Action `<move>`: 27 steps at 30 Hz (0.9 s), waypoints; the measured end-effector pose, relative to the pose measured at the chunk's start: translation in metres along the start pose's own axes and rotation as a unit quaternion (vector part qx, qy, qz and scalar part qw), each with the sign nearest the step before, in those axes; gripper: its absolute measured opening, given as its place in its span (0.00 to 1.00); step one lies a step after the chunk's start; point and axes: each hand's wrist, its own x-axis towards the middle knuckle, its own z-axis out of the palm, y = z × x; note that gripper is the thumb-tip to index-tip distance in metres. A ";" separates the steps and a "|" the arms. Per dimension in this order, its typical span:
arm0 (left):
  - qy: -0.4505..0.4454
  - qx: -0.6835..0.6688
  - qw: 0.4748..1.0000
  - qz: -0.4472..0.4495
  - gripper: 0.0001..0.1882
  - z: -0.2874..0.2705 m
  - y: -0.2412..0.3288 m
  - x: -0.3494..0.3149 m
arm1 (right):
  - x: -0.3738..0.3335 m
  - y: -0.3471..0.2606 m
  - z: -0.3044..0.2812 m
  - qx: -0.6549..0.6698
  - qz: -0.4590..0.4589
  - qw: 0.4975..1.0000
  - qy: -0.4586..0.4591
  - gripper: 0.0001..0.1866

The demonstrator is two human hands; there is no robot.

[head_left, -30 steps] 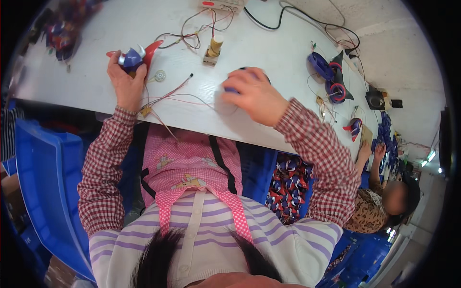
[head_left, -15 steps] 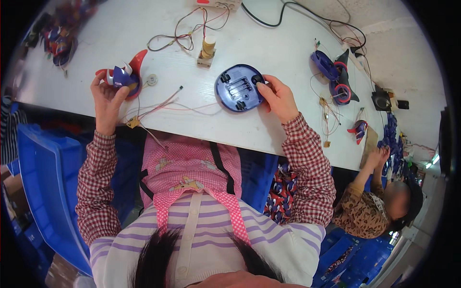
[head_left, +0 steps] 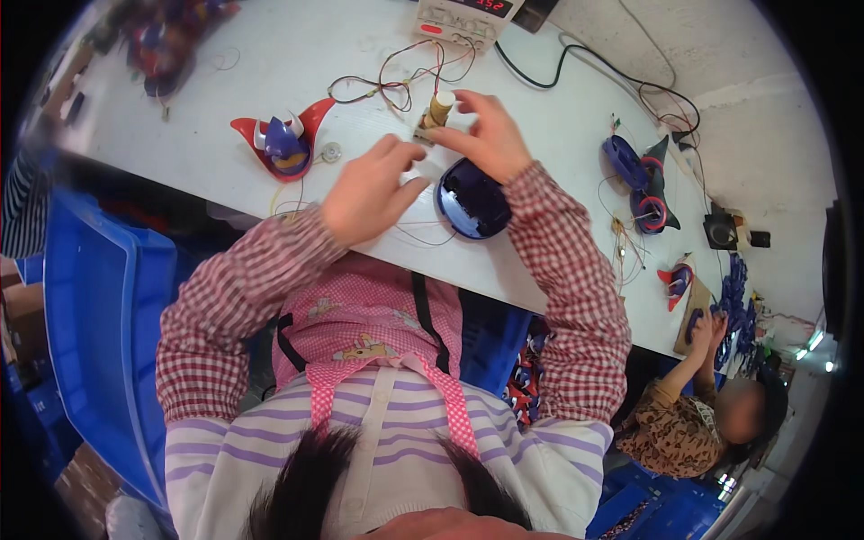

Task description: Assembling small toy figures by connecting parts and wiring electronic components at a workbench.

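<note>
My right hand (head_left: 490,135) has its thumb and fingers closed around a yellow-wrapped cylinder (head_left: 439,112) with a white top, which stands on a small block and has wires running from it. My left hand (head_left: 371,193) hovers just to the left of it, fingers bent and apart, holding nothing. Below my right hand lies a dark blue oval plastic shell (head_left: 472,205), partly covered by that hand; a thin wire leads left from it. Farther left rests a red, white and blue winged toy part (head_left: 286,144), beside a small round disc (head_left: 331,152) on the table.
A power supply (head_left: 463,22) with a lit display stands at the back, joined by looped wires. More blue and red toy parts (head_left: 643,184) lie to the right. A blue bin (head_left: 99,333) is at lower left. A co-worker (head_left: 684,418) works at far right.
My left hand has let go of the winged part and moved right. My right hand has released the oval shell, now turned differently, and reached up to the cylinder. The view has shifted slightly.
</note>
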 end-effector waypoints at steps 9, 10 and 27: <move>-0.098 0.130 0.986 -0.027 0.21 0.063 -0.024 0.061 | 0.000 -0.015 -0.065 0.207 0.112 0.966 0.111 0.17; -0.113 0.136 0.984 -0.033 0.20 0.067 -0.024 0.064 | -0.010 -0.017 -0.076 0.190 0.149 0.965 0.100 0.16; -0.027 0.038 0.998 -0.051 0.11 0.058 -0.037 0.036 | -0.098 -0.024 -0.010 -0.048 -0.069 0.992 0.091 0.14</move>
